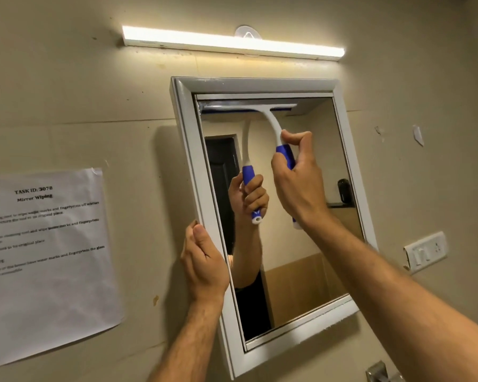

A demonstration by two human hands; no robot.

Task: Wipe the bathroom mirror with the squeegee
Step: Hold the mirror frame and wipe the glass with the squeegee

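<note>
A white-framed mirror (pixel 340 150) hangs on the beige wall. A squeegee (pixel 271 121) with a white neck and blue grip has its blade pressed flat along the top edge of the glass. My right hand (pixel 297 183) is wrapped around the blue grip, below the blade. My left hand (pixel 203 261) grips the left side of the frame, thumb on the front face. The glass reflects the squeegee, a hand and an arm.
A lit tube light (pixel 232 44) runs above the mirror. A printed task sheet (pixel 44 257) is taped to the wall at the left. A white switch plate (pixel 425 250) sits right of the mirror, and a metal fitting (pixel 380 372) shows at the bottom edge.
</note>
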